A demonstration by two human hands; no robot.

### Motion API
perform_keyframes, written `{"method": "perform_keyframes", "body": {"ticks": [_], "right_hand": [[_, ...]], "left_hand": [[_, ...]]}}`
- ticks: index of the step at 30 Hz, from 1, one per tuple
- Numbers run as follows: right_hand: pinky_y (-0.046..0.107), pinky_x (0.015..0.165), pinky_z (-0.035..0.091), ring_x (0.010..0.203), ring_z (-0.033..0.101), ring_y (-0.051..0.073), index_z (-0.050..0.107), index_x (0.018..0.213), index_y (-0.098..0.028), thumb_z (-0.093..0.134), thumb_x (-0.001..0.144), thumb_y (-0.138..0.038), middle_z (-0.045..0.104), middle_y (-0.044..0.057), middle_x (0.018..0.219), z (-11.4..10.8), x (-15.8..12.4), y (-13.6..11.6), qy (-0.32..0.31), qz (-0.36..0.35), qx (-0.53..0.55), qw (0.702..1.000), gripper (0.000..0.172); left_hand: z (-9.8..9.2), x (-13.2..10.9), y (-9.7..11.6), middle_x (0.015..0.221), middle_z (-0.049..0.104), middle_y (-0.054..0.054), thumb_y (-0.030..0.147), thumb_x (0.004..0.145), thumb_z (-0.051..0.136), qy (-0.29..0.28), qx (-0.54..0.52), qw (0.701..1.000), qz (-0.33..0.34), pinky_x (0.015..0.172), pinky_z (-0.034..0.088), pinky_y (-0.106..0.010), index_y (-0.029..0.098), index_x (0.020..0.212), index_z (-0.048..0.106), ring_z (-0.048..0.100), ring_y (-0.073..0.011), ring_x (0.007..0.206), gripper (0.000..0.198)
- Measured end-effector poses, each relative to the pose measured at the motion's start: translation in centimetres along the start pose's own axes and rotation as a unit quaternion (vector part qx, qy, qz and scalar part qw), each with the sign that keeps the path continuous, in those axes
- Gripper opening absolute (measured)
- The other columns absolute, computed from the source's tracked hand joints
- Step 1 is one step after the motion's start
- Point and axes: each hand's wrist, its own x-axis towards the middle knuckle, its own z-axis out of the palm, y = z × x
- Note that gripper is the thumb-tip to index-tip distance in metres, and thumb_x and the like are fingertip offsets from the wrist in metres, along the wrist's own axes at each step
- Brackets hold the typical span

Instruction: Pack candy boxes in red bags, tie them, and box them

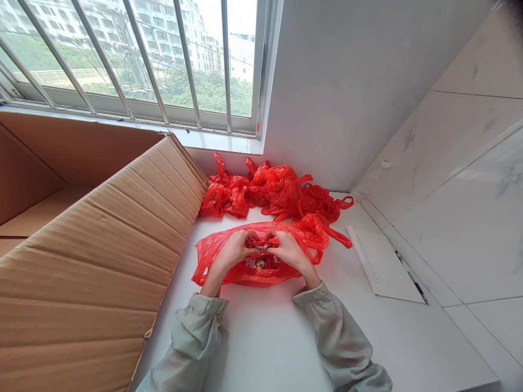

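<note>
Nearest, two grey-green sleeves (196, 332) reach over the white worktop (265, 337), and the left hand (232, 251) and right hand (291, 251) meet with fingers curled in, both pinching a small red packet (262, 245) between their fingertips. That packet sits just above a flat red bag (208, 253) lying on the worktop under the hands, with a cardboard box (102, 261) at the left and a white sheet (384, 267) at the right. Farther back, a pile of crumpled red bags (278, 190) lies against the wall below the barred window (163, 54).

Pale grey-green long sleeves, gathered elastic cuffs, bare hands (261, 253)
</note>
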Motion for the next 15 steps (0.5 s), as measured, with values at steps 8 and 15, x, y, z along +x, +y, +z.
{"method": "perform_keyframes", "body": {"ticks": [8,15], "right_hand": [[0.028,0.076,0.049,0.081,0.065,0.016,0.064,0.082,-0.019,0.069,0.076,-0.029,0.069,0.000,0.084,-3.1,-1.4,-2.1,-0.017,-0.014,0.177,0.984,0.013],[0.024,0.063,0.042,0.067,0.055,0.012,0.061,0.071,-0.018,0.065,0.082,-0.036,0.058,-0.003,0.070,-3.6,-1.8,-2.8,-0.005,-0.001,0.215,0.977,0.021]], "left_hand": [[-1.2,-0.7,1.6,0.070,0.064,0.000,0.039,0.077,0.069,0.000,-0.118,0.991,0.064,0.059,0.036,-0.023,0.016,0.082,0.073,0.053,-0.0147,0.066,0.024],[-1.6,-1.1,2.4,0.064,0.057,0.001,0.036,0.073,0.072,-0.021,-0.205,0.978,0.017,0.055,0.039,-0.023,0.015,0.068,0.066,0.051,-0.0140,0.063,0.022]]}}
